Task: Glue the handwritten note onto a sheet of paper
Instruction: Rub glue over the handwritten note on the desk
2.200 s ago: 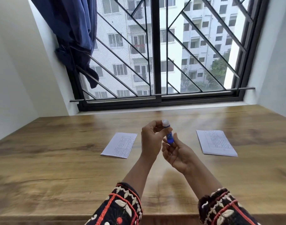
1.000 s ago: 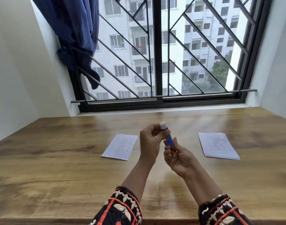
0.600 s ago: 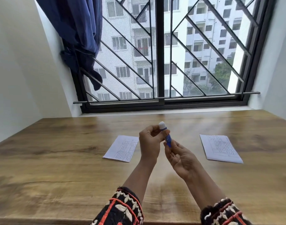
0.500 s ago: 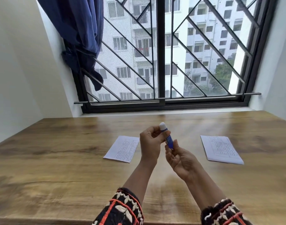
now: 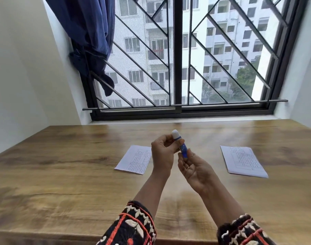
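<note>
Above the brown wooden surface [image 5: 62, 174], the left hand [image 5: 161, 156] pinches the white cap [image 5: 175, 134] of a small blue cylindrical glue stick [image 5: 182, 148]; the right hand [image 5: 195, 169] has its fingers curled round the base.

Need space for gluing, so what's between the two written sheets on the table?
Head view: bare wooden table between the left sheet and right sheet, with the left hand and right hand holding a glue stick over it.

One head-worn view looks forward and down across the wooden table [image 5: 62, 174], close below, toward the barred window [image 5: 177, 50] behind it.
</note>
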Motion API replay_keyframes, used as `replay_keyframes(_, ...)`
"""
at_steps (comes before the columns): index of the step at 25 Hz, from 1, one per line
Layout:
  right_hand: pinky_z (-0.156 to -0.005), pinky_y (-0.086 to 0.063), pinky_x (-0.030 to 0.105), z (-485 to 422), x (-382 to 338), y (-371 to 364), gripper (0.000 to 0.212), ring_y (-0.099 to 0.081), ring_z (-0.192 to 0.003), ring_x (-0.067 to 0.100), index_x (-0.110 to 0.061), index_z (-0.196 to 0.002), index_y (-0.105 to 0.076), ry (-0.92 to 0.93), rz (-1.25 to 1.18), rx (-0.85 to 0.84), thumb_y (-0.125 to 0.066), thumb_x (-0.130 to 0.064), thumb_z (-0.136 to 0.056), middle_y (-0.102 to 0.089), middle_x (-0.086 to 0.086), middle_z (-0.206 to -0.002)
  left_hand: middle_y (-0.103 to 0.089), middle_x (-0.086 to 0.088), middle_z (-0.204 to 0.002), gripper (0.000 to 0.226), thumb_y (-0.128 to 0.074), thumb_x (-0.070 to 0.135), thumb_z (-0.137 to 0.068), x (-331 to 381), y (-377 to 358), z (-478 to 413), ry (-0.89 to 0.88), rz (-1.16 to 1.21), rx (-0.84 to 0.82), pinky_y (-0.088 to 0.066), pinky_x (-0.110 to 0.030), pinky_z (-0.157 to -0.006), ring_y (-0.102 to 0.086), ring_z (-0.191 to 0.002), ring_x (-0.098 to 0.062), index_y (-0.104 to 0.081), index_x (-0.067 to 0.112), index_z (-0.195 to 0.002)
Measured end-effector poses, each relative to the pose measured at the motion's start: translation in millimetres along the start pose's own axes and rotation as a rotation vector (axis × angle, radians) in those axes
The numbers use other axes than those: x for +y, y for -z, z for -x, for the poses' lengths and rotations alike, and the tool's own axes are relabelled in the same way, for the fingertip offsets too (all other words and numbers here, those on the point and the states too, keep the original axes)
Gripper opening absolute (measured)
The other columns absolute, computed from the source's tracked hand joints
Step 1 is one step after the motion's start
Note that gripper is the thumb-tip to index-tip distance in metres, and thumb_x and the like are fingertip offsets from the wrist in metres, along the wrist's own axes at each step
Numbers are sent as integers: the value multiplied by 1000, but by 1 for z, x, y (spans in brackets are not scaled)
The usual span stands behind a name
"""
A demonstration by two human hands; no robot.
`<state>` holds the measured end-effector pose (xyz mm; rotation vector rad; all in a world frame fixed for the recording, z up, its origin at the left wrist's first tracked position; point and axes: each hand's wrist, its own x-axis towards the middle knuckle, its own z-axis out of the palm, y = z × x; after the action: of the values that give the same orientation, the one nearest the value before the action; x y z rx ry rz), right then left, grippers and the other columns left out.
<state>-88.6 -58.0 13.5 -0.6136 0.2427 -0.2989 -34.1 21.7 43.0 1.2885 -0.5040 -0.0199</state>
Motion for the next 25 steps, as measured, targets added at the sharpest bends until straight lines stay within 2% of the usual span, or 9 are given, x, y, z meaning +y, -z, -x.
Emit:
replay_keyframes(3, -43, -51, 15, 0, 2, 0, 25, -59, -44, 8, 1, -86, -59, -23, -12, 22, -53, -23, -88, -61, 5, -52, -66, -5, -70, 10, -67, -3, -76, 0, 1, 1, 5, 7, -7, -58, -23, -66, -65, -62, -7, -66, 2, -85)
replay_keyframes(7, -41, -50, 15, -2, 4, 1, 34, -58, -41, 8, 1, -88, -59, -89, 0, 47, -55, -33, -85, -61, 5, -51, -66, -5, -72, 16, -67, -2, -77, -1, 4, 3, 7, 28, -7, -58, -22, -66, -65, -64, -9, -66, 14, -78)
replay_keyframes(11, -47, -52, 17, -3, 4, -4, 30, -59, -48, 9, -4, -87, -63, -72, -1, -4, -65, -28, -69, -59, 5, -63, -67, -8, -75, 13, -71, 2, -74, -5, 4, 2, 7, -17, -29, -56, -41, -79, -64, -74, -21, -68, 12, -81)
replay_keyframes(14, -46, -51, 15, -4, 1, -4, 30, -58, -45, 8, -4, -86, -62, -49, -61, 0, -63, -27, -67, -58, 4, -59, -69, -9, -78, 7, -71, 15, -77, -8, 7, -1, -45, -121, -55, -54, -46, -79, -63, -75, -19, -70, 12, -83)
replay_keyframes(17, -47, -52, 15, -5, -3, -1, 27, -61, -48, 9, -2, -86, -61, -46, -99, 8, -59, -29, -79, -63, 3, -55, -70, -16, -80, 26, -55, 31, -89, -12, 22, -15, -76, -427, 34, -50, -36, -71, -62, -78, -21, -68, 10, -82)
replay_keyframes(19, -47, -52, 16, -4, -6, 0, 26, -61, -48, 10, -2, -85, -61, -49, -112, 14, -61, -26, -74, -63, 3, -54, -68, -19, -86, 28, -49, 23, -92, -17, 40, -31, -27, -781, 91, -44, -34, -69, -62, -85, -31, -65, 2, -82)
replay_keyframes(22, -46, -51, 16, -3, -11, 1, 22, -58, -50, 10, -3, -85, -60, -44, -131, 21, -61, -23, -76, -60, 3, -55, -59, -20, -119, 26, -42, 13, -92, -31, 69, -47, 178, -1228, -42, -42, -38, -90, -52, -113, -36, -59, 0, -109)
replay_keyframes(25, -46, -49, 16, -2, -16, 1, 17, -55, -50, 9, -4, -86, -59, -34, -111, 35, -57, -21, -83, -57, 2, -54, -45, -17, -136, 38, -39, 28, -95, -42, 82, -43, 366, -1401, -201, -37, -42, -102, -41, -125, -34, -48, 4, -123)
